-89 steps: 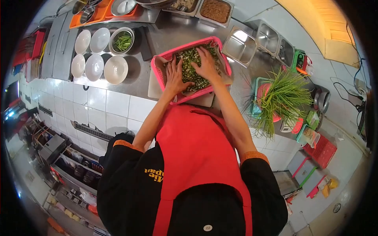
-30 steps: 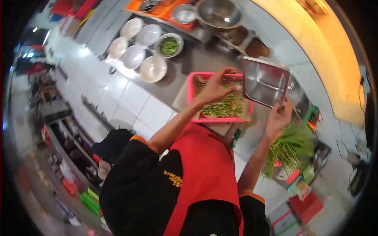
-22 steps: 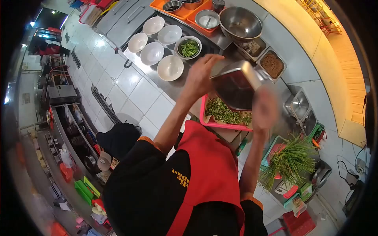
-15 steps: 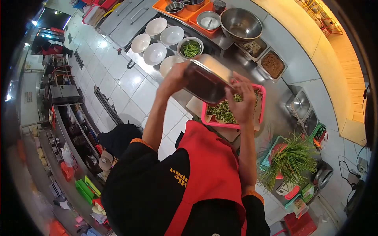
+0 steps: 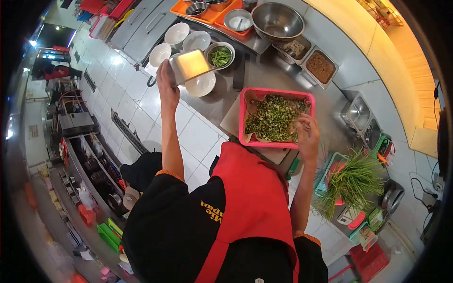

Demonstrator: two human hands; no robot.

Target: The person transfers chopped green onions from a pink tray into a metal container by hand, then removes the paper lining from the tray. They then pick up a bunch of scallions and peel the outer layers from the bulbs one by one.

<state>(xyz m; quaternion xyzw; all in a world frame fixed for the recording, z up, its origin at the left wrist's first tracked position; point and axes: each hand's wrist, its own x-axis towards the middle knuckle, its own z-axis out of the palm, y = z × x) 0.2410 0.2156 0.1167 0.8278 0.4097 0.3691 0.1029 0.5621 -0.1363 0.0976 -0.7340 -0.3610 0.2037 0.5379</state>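
My left hand [image 5: 167, 85] grips a rectangular stainless steel pan [image 5: 192, 66] by its near end. The pan is tilted above the white bowls [image 5: 202, 84], its shiny surface reflecting yellow light; what it holds, if anything, is hidden. My right hand [image 5: 308, 137] hovers at the right side of a pink basket [image 5: 242, 115], fingers loosely bent and apart with nothing visible in them. Chopped green onions [image 5: 273, 118] fill the basket, which is lined with brown paper and rests on a cutting board [image 5: 231, 114].
A bowl of cut greens [image 5: 220, 56] stands beside the white bowls. Behind are a large steel mixing bowl [image 5: 277, 21] and a pan of brown minced food [image 5: 320, 66]. Long green onions [image 5: 354, 181] lie at the right. Another person [image 5: 59, 70] is far left.
The steel pan has moved left, away from above the pink basket, in my left hand. My right hand has let go of it and lowered to the basket's right side.
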